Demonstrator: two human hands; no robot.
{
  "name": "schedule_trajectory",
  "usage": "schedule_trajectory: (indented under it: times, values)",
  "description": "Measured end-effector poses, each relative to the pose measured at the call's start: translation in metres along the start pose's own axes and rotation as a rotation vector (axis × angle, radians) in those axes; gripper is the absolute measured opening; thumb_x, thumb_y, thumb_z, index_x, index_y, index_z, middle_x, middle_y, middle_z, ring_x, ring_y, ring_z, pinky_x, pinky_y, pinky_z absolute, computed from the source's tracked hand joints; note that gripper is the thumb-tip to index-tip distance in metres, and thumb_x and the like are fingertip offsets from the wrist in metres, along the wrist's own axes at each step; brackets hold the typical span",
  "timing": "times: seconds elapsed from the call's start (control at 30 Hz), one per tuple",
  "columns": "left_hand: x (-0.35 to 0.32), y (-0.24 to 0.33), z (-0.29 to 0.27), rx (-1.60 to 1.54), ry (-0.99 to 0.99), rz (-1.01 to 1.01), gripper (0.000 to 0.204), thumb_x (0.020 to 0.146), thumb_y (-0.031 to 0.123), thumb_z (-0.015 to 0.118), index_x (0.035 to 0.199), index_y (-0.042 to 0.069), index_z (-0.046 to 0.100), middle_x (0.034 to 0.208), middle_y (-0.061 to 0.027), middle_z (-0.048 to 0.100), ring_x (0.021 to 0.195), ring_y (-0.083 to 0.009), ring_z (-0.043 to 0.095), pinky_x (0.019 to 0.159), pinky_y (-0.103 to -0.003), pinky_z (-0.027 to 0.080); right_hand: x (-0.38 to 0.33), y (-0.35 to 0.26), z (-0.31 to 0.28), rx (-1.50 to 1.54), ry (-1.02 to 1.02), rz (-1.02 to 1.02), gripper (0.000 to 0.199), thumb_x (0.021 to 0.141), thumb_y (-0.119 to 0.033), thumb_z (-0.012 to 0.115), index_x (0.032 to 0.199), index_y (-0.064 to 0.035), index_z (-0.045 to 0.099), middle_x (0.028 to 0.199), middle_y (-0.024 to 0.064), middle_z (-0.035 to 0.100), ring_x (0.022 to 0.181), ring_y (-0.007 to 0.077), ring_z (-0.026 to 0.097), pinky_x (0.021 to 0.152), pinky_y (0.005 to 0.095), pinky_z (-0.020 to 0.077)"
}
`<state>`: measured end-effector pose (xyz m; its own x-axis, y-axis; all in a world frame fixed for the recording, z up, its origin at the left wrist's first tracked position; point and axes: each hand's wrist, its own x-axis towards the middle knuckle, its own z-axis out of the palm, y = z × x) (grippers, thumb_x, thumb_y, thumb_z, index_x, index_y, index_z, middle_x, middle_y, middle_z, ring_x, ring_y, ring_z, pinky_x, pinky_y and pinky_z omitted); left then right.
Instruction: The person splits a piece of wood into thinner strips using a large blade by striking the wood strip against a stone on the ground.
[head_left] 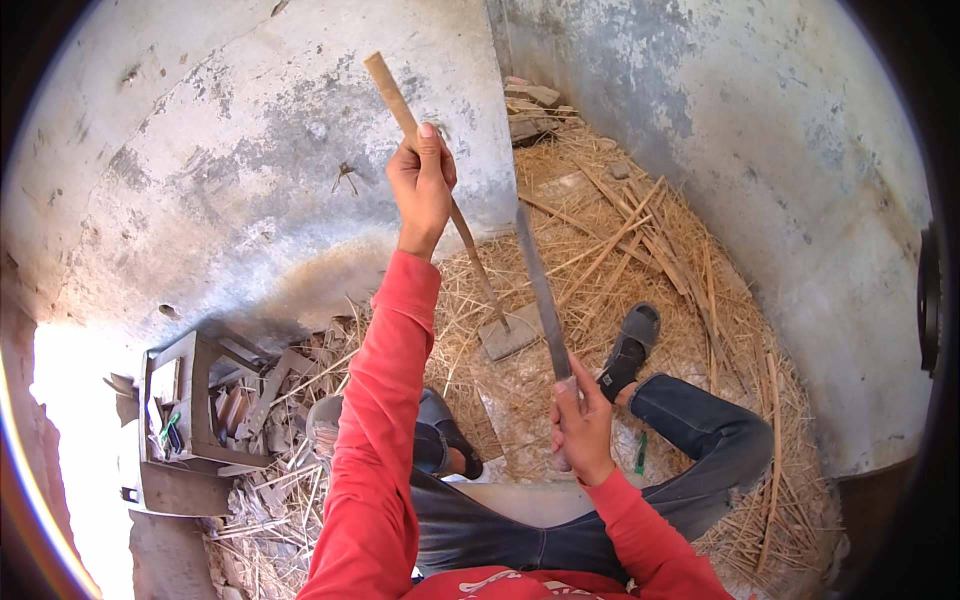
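Note:
My left hand point(425, 185) is raised in front of the wall, wrapped round a long wooden stick point(392, 92) that looks like split bamboo. The stick slants down to the right, and its lower end meets a grey brick point(512, 337) on the floor; whether it rests on it I cannot tell. In my right hand point(583, 428), closed round the handle, is a long narrow knife point(542, 285) with a dark, flat blade. The blade points up and away from me, to the right of the stick and apart from it.
Straw and shavings point(590, 210) cover the floor, with long split strips point(650, 240) at the far right. A dark wooden frame point(205, 400) with scraps in it lies at left. Bricks point(530, 115) sit in the far corner. Behind my right hand is a green object point(641, 455). Worn walls point(740, 150) curve around.

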<state>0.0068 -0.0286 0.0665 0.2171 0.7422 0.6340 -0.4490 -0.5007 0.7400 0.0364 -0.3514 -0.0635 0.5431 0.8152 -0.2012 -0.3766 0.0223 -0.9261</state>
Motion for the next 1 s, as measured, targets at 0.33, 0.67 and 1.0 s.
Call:
schedule_trajectory:
  times: [0.33, 0.67, 1.0]
  values:
    - [0.002, -0.008, -0.002, -0.159, 0.139, 0.116, 0.042, 0.106, 0.033, 0.049, 0.071, 0.011, 0.042, 0.056, 0.0056, 0.037, 0.045, -0.0028, 0.032, 0.041, -0.024, 0.023, 0.022, -0.028, 0.024, -0.180, -0.113, -0.231, 0.049, 0.102, -0.014, 0.054, 0.150, -0.0084, 0.044, 0.075, -0.0003, 0.053, 0.050, 0.0029, 0.042, 0.043, 0.0213, 0.0363]
    - [0.009, -0.030, 0.011, 0.106, 0.325, 0.291, 0.044, 0.108, 0.032, 0.045, 0.073, 0.006, 0.044, 0.059, 0.0043, 0.037, 0.046, -0.0015, 0.032, 0.039, -0.022, 0.025, 0.028, -0.006, 0.046, 0.109, 0.012, -0.602, 0.051, 0.104, -0.018, 0.049, 0.152, -0.0089, 0.034, 0.069, 0.0023, 0.051, 0.046, 0.0054, 0.041, 0.042, 0.0225, 0.0388]
    - [0.020, -0.037, -0.016, 0.039, 0.331, 0.246, 0.043, 0.108, 0.033, 0.044, 0.074, 0.006, 0.043, 0.060, 0.0041, 0.037, 0.044, -0.0018, 0.029, 0.038, -0.022, 0.022, 0.047, -0.059, 0.034, -0.028, 0.025, -0.136, 0.053, 0.104, -0.022, 0.051, 0.153, -0.0122, 0.033, 0.070, 0.0037, 0.052, 0.045, 0.0064, 0.045, 0.037, 0.0218, 0.0371]
